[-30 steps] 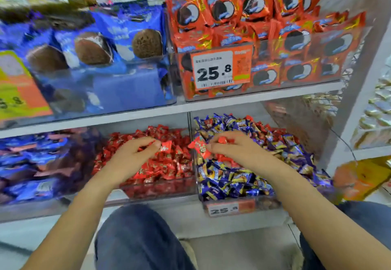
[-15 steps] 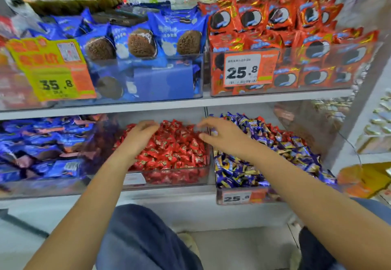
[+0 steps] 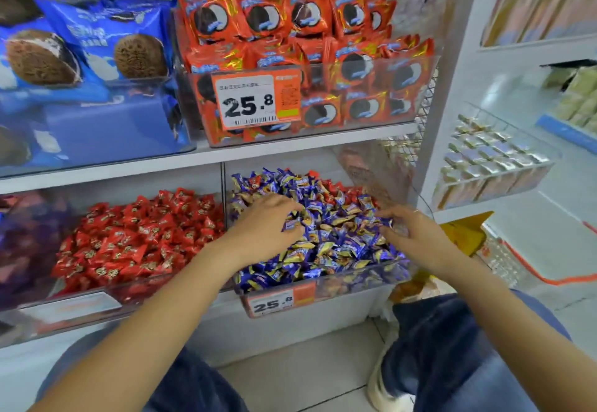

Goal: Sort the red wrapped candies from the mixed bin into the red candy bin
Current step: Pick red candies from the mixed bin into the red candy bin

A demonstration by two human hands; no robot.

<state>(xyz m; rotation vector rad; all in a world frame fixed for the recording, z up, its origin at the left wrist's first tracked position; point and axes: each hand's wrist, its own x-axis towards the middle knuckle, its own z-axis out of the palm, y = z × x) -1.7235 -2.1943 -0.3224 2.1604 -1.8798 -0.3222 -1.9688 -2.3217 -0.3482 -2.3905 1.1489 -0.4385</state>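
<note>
In the head view, both hands are laid on the mixed bin (image 3: 323,285) at the lower centre of the frame. The left hand (image 3: 268,224) is spread over the blue wrappers with fingers loosely bent, and nothing is seen held in it. The right hand (image 3: 416,234) is the same at the bin's right side; a grip cannot be confirmed. The red wrapped candies (image 3: 336,187) that remain are seen mostly along the far rim, above and between the hands, perhaps nearer to the left one. The red candy bin (image 3: 106,292) lies just beside, to the lower left, so the left hand is better placed for the transfer.
</note>
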